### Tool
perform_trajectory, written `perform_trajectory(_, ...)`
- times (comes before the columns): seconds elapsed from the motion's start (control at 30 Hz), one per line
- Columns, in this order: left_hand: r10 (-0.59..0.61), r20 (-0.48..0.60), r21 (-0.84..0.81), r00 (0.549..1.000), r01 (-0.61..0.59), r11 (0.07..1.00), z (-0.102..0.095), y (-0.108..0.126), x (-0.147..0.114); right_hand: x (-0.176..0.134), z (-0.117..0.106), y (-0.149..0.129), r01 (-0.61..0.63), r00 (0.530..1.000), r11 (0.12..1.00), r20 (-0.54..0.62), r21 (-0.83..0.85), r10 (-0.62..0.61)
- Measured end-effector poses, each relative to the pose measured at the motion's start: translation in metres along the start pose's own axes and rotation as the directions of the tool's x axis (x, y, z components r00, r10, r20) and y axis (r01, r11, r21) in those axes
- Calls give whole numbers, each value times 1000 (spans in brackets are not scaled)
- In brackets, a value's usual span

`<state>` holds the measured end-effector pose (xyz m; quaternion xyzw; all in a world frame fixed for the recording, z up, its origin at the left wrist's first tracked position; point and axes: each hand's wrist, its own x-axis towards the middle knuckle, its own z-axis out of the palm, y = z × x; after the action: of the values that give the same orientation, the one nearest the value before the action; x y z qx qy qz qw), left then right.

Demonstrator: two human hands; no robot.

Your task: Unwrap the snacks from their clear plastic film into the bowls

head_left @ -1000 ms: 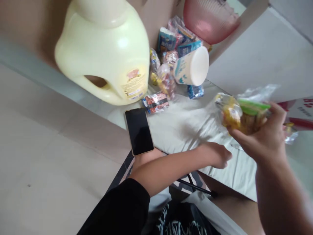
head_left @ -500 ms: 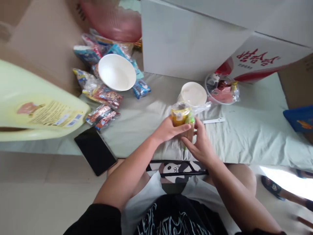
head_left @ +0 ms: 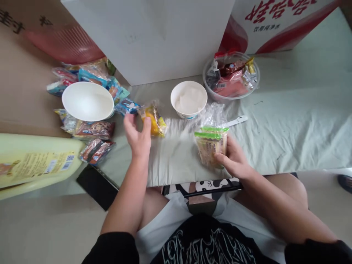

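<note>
Step in hand looks like handling two wrapped packs, one per side. Right hand (head_left: 235,159) grips the green-topped pack (head_left: 210,146), thumb in front, near the counter's (head_left: 170,157) front edge. Left hand (head_left: 137,137) is spread, thumb over the yellow pack (head_left: 157,124), farther back from that edge; fingertips by the blue packet (head_left: 127,106), contact unclear. My read: lifting the yellow pack calls for closing that hand first.
</note>
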<state>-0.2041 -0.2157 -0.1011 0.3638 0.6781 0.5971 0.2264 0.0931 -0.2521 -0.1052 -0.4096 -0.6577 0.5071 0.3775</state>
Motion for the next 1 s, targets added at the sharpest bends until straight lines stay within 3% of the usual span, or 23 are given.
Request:
perform_trajectory(0.03,100,-50,81,994,-96,992,1,2,-6,1,2,-3,10,999,1000,-38,-19,-11)
perform_trajectory(0.1,208,1,119,978,-207,971,5,7,-30,4,10,-6,37,989,995,-140,-98,-50)
perform_trajectory(0.17,204,290,-85,935,-187,979,12,13,-61,3,20,-8,79,968,974,-215,-211,-125)
perform_trajectory(0.2,181,458,-199,870,-98,975,16,15,-76,3,26,-9,111,961,958,-219,-263,-172)
perform_trajectory(0.23,136,634,-250,761,35,968,20,17,-89,1,31,-11,156,956,942,-196,-299,-220)
perform_trajectory(0.3,55,829,-221,556,237,946,25,19,-102,-1,37,-16,261,945,910,-106,-322,-309)
perform_trajectory(0.33,-8,866,-169,500,308,936,27,20,-103,-2,38,-19,307,939,899,-53,-313,-339)
perform_trajectory(0.37,-76,866,-125,494,361,924,27,20,-99,-2,36,-22,340,934,894,-3,-293,-357)
perform_trajectory(0.4,-143,836,-103,529,408,907,27,20,-93,0,31,-26,362,930,891,35,-272,-367)
perform_trajectory(0.47,-252,720,-140,646,491,860,24,19,-77,6,16,-30,375,925,881,64,-287,-374)
perform_trajectory(0.53,-311,621,-224,720,543,809,20,19,-63,16,-6,-28,350,928,842,32,-411,-370)
perform_trajectory(0.67,-325,581,-299,746,567,768,19,21,-52,38,-54,-6,167,948,676,-71,-718,-309)
perform_trajectory(0.77,-274,573,-345,773,531,774,24,21,-53,45,-75,15,68,958,602,-116,-795,-261)
perform_trajectory(0.9,-284,556,-376,782,541,752,30,19,-50,43,-77,26,75,990,585,-9,-808,-139)
perform_trajectory(1.0,-335,526,-376,782,567,733,31,18,-44,42,-73,21,50,995,572,-8,-819,-97)
